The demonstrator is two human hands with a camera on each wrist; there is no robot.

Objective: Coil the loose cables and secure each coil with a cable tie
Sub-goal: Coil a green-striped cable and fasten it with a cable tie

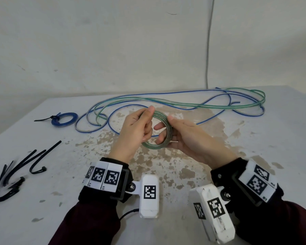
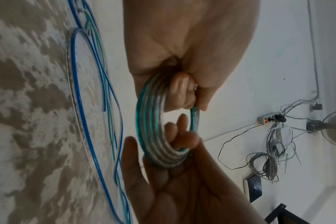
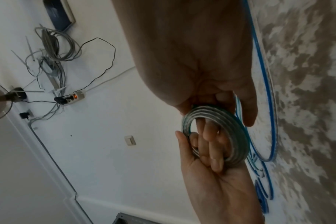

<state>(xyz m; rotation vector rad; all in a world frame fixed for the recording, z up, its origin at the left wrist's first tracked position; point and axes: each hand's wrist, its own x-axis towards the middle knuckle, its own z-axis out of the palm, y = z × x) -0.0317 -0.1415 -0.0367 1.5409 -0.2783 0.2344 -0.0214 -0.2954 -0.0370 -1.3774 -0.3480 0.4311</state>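
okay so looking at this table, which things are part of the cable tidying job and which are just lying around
Part of the job: green coil held by left hand and right hand; loose cables; tied blue coil; spare ties.

Lying about: power strip; grey wire bundle.

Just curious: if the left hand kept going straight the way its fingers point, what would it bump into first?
Probably the right hand, which holds the other side of the same green coil that the left hand holds; depth is hard to judge.
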